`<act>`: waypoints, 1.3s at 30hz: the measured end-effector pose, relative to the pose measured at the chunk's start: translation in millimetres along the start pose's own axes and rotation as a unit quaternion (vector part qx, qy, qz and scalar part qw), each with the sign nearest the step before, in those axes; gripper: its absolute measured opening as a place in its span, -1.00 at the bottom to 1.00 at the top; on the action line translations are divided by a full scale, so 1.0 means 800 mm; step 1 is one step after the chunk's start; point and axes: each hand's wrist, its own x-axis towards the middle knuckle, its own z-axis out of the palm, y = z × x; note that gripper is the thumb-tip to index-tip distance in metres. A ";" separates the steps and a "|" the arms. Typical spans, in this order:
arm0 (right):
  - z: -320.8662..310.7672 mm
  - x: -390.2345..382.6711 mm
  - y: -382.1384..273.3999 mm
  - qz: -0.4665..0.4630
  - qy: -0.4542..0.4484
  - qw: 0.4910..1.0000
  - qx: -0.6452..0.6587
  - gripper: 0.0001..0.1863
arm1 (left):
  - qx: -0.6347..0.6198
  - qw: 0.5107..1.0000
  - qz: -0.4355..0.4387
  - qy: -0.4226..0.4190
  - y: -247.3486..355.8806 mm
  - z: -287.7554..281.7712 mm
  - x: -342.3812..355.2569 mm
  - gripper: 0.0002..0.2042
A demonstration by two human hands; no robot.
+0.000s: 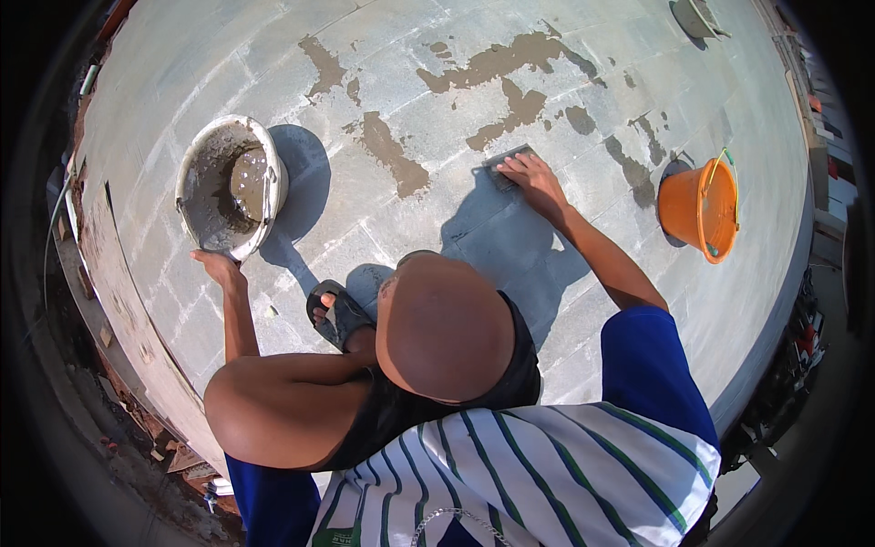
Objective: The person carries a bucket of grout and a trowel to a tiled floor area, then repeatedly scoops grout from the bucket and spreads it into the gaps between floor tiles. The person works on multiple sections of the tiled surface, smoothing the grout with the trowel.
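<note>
My left hand (pixel 219 268) grips the lower edge of a white bucket (pixel 280 178), which tilts toward me. Wet grey mortar (pixel 248 182) lies in the bucket and coats its inside wall. Further right, my right hand (pixel 540 185) is pressed over a dark grey flat block (pixel 500 177) on the paved floor (pixel 365 273). Its fingers lie across the block and hide much of it, so I cannot tell whether it is a sponge or a float. Wet mortar patches (pixel 394 155) are spread on the pavers just beyond both hands.
An orange bucket (pixel 679 211) with a yellow handle stands to the right. Another bucket (pixel 694 16) is at the far right. My sandalled foot (pixel 344 317) rests between the white bucket and my knees. A board (pixel 128 292) runs along the floor's left edge, with rubble beyond.
</note>
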 end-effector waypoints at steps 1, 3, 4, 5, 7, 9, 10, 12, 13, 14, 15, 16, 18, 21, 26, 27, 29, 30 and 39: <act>-0.015 0.006 -0.004 0.017 -0.015 0.997 0.068 -0.51 | 0.010 1.000 0.002 0.001 0.001 -0.004 0.001 -0.21; -0.047 0.028 -0.012 0.049 -0.052 0.977 0.202 -0.50 | 0.046 0.994 -0.077 -0.063 0.003 -0.009 -0.013 -0.20; -0.058 0.043 -0.018 0.090 -0.049 0.964 0.247 -0.50 | 0.065 0.987 -0.114 -0.094 0.009 -0.008 -0.028 -0.19; -0.067 0.065 -0.031 0.124 -0.048 0.945 0.299 -0.49 | 0.057 0.987 -0.119 -0.088 0.014 -0.005 -0.037 -0.18; -0.107 0.133 -0.086 0.071 0.023 0.931 0.357 -0.44 | 0.036 0.998 -0.034 -0.045 0.008 -0.003 -0.053 -0.19; -0.170 0.198 -0.147 0.063 0.021 0.915 0.399 -0.45 | 0.022 0.998 0.061 -0.024 0.011 0.020 -0.071 -0.19; -0.179 0.229 -0.171 0.014 0.044 0.912 0.407 -0.46 | 0.022 0.997 0.067 -0.025 0.013 0.026 -0.077 -0.19; -0.190 0.296 -0.244 -0.160 0.100 0.902 0.389 -0.47 | 0.068 0.994 0.073 -0.050 0.010 0.005 -0.081 -0.18; -0.198 0.324 -0.283 -0.159 -0.003 0.926 0.342 -0.48 | 0.083 0.992 0.073 -0.058 0.004 -0.004 -0.077 -0.20; -0.200 0.349 -0.317 -0.150 -0.105 0.940 0.286 -0.49 | 0.072 0.990 0.103 -0.059 -0.001 -0.004 -0.079 -0.24; -0.178 0.371 -0.343 -0.187 -0.112 0.947 0.238 -0.54 | 0.075 0.987 0.125 -0.061 -0.002 -0.001 -0.082 -0.26; -0.145 0.390 -0.360 -0.219 -0.117 0.951 0.183 -0.59 | 0.073 0.984 0.147 -0.068 0.000 0.011 -0.088 -0.28; -0.092 0.425 -0.394 -0.229 -0.157 0.961 0.020 -0.71 | 0.093 0.977 0.183 -0.054 0.012 0.018 -0.096 -0.28; -0.036 0.446 -0.411 -0.223 -0.193 0.951 -0.092 -0.77 | 0.105 0.974 0.174 -0.104 0.037 0.028 -0.114 -0.33; 0.004 0.430 -0.462 -0.226 -0.270 0.929 -0.110 -0.76 | 0.071 0.977 0.193 -0.055 0.028 0.005 -0.071 -0.42; 0.006 0.432 -0.467 -0.235 -0.289 0.918 -0.133 -0.76 | 0.050 0.972 0.227 -0.022 0.027 0.004 -0.062 -0.44; 0.011 0.442 -0.480 -0.219 -0.335 0.900 -0.173 -0.73 | 0.061 0.972 0.222 -0.037 0.020 -0.006 -0.052 -0.44; 0.009 0.458 -0.477 -0.249 -0.375 0.879 -0.160 -0.68 | 0.066 0.972 0.219 -0.047 0.017 -0.007 -0.047 -0.43; -0.090 0.549 -0.462 -0.056 -0.629 0.757 0.169 -0.62 | 0.078 0.984 0.108 -0.114 0.045 -0.016 -0.018 -0.40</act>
